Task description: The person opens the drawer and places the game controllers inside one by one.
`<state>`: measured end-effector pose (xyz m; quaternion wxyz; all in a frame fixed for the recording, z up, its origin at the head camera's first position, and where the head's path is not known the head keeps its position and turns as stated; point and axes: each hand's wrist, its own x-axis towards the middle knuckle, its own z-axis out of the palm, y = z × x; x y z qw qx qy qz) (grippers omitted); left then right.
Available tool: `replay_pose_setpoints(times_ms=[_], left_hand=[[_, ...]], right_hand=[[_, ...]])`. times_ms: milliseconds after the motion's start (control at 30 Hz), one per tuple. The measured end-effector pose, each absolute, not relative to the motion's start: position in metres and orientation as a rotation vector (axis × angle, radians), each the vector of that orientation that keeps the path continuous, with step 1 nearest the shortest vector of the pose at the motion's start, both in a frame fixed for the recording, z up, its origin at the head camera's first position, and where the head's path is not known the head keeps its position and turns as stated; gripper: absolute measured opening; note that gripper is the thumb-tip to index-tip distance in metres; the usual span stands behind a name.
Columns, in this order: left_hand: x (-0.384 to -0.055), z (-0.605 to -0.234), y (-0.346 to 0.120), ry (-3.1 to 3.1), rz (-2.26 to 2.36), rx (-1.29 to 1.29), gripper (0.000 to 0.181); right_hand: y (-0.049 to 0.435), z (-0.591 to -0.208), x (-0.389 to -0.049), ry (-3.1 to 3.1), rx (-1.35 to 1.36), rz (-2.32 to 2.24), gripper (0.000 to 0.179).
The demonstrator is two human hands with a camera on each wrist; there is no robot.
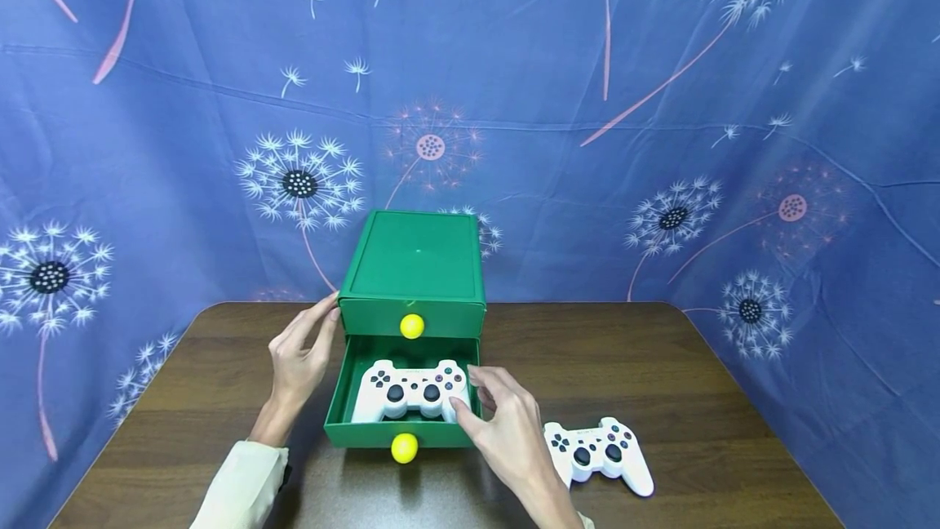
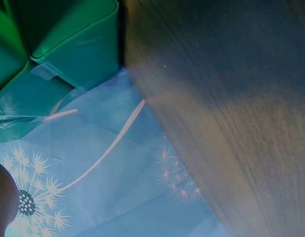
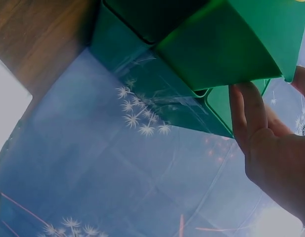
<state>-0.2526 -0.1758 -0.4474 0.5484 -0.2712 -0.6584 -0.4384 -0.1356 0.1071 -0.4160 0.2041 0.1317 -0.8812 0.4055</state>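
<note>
A white game controller (image 1: pixel 413 392) lies face up in the pulled-out lower drawer (image 1: pixel 367 433) of a small green cabinet (image 1: pixel 414 255). My right hand (image 1: pixel 510 423) reaches over the drawer's right wall, its thumb and fingers about the controller's right grip. In the right wrist view, the fingertips of my right hand (image 3: pixel 276 133) disappear past the green rim. My left hand (image 1: pixel 299 353) touches the cabinet's upper left side with extended fingertips. A second white game controller (image 1: pixel 598 457) lies on the table just right of my right hand, partly covered by it.
The upper drawer (image 1: pixel 374 318) is closed and has a yellow round knob (image 1: pixel 412 326); another yellow knob (image 1: pixel 404 448) sits on the lower drawer. Everything stands on a brown wooden table (image 1: pixel 661 374). A blue dandelion-print cloth (image 1: pixel 529 178) hangs behind.
</note>
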Motion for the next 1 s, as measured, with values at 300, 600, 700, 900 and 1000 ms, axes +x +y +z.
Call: replay_pose_setpoints(times_ms=[300, 600, 700, 900, 1000], left_hand=[[-0.247, -0.44, -0.172, -1.563, -1.03, -0.631, 0.029], [-0.242, -0.433, -0.167, -1.567, -1.036, -0.631, 0.035], [-0.242, -0.432, -0.167, -1.573, -1.036, -0.628, 0.037], [-0.245, -0.437, -0.17, -1.582, -1.04, -0.629, 0.036], [-0.247, -0.441, -0.172, -1.582, -1.036, -0.632, 0.036]], right_hand=[[0.11, -0.42, -0.131, -2.122, 0.659, 1.332, 0.029], [0.1, -0.434, -0.122, -1.861, 1.105, 1.384, 0.031], [0.096, -0.442, -0.12, -1.907, 1.207, 1.38, 0.03], [0.09, -0.454, -0.119, -2.075, 1.291, 1.316, 0.033], [0.089, -0.459, -0.119, -2.166, 1.266, 1.273, 0.032]])
